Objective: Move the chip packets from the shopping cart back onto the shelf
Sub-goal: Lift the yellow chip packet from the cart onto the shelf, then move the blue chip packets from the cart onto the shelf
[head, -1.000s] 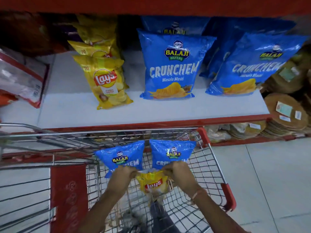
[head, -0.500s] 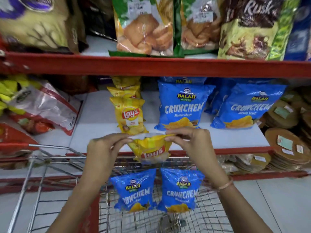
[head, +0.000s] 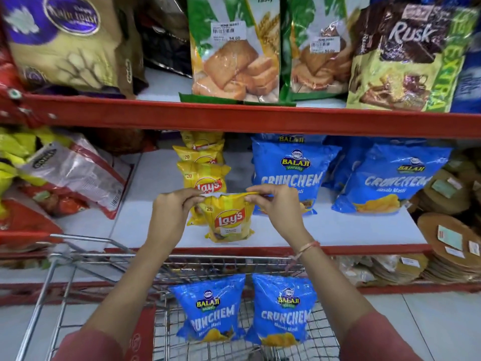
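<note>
Both hands on one yellow Lay's packet: left hand pinches the top seam's left corner, right hand pinches the right corner, fingers of each pressed together on the seam, packet hanging upright between them. Landmark = the white shelf with the red front edge. The held packet is over the shelf's front strip, bottom edge at or just above the surface; can't tell if it's touching. Directly behind it on the shelf, a row of yellow Lay's packets runs toward the back, the front one partly hidden by the held one. To the right of that row on the same shelf: blue Balaji Crunchem packets standing upright, and another leaning further right. Left end of the shelf has a clear bag with red trim, lying tilted. Below and in front of the shelf edge, the shopping cart holds two more blue Crunchem packets and, side by side, upright against the cart's far wire wall, touching each other. Above the shelf, the next tier carries rusk bags. Right wrist has a thread band.
</note>
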The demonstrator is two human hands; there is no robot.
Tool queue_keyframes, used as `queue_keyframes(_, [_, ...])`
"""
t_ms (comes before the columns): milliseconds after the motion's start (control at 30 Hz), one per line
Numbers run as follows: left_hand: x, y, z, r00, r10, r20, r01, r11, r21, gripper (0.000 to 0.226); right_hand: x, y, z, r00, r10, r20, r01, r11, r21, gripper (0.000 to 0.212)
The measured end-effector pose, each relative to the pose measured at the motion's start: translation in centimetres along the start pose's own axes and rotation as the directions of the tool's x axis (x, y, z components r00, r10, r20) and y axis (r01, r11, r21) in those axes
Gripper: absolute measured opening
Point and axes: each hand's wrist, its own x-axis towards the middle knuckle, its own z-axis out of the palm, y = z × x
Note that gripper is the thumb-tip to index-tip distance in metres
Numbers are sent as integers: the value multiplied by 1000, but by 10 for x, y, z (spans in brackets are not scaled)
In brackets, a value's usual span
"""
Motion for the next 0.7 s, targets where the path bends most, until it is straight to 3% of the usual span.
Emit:
queue_keyframes(167, [-20, -21, 5, 980, -194, -55, 176, 956, -233, 33, -12, 13, 9, 989, -74, -127, 72, 997, -21, 43])
queue_keyframes(267, [-56, -38, 8, 957, -259, -128, 220, 941, -258, 24, -41, 32, 19, 963, -118, -241, 106, 992, -62, 36])
queue_keyframes(333, [-86, -49, 17, 961, -263, -87, 240, 948, -210, 23, -65, 50, 32, 957, -144, -252, 120, 987, -109, 26])
queue_keyframes(433, [-117, -63, 36, 985, -169, 19, 170, 984, -58, 19, -96, 82, 54, 980, -174, -92, 150, 963, -224, 12])
queue_keyframes(533, [-125, -74, 57, 993, 85, 80, -95, 985, 140, 23, -114, 110, 75, 991, -22, 132, 58, 959, -276, 8])
queue_keyframes(600, [-135, -84, 69, 946, 241, 218, -286, 935, 211, 24, -115, 123, 88, 963, 141, 232, -60, 944, -326, 14])
queue_keyframes(700, [-162, -105, 83, 848, 171, 503, -315, 924, 217, 50, -108, 135, 107, 846, 391, 361, -193, 858, -476, 22])
